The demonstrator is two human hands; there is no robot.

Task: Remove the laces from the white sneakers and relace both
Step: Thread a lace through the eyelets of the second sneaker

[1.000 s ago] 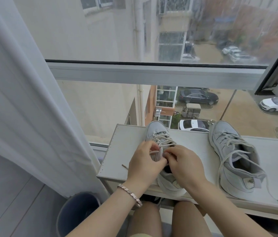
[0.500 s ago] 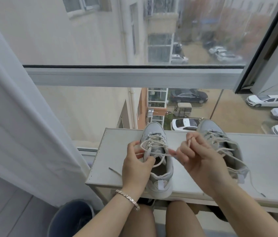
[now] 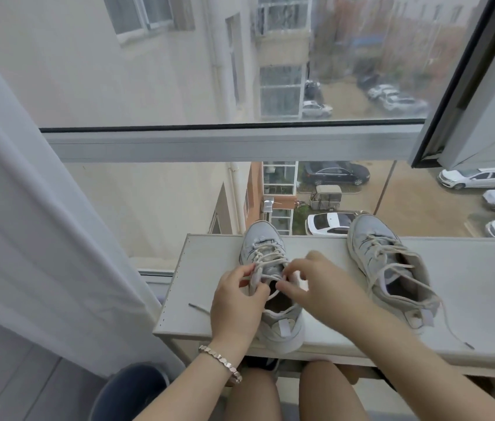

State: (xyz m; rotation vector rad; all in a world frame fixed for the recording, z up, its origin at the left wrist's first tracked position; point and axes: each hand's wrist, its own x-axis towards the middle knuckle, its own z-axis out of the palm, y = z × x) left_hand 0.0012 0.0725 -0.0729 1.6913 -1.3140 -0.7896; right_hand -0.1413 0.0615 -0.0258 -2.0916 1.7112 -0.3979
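Two white sneakers stand on a white shelf [image 3: 209,323] by the window, toes pointing away from me. The left sneaker [image 3: 263,247] is in front of me, its heel hanging over the shelf's near edge. My left hand [image 3: 235,305] pinches its cream lace [image 3: 270,259] at the left side of the tongue. My right hand [image 3: 322,287] pinches the same lace over the shoe's opening. One lace end [image 3: 199,307] lies on the shelf to the left. The right sneaker [image 3: 389,268] sits apart to the right, loosely laced, a lace end [image 3: 459,338] trailing to the shelf edge.
A white curtain [image 3: 42,238] hangs at the left. A dark round bin [image 3: 130,390] stands on the floor below the shelf's left end. The window frame [image 3: 225,144] runs across behind the shelf, with an open sash [image 3: 468,86] at upper right. My knees are under the shelf.
My right hand has come back from the right, where it had pulled the lace out, to the left sneaker's opening. The left hand stays at the tongue's left side.
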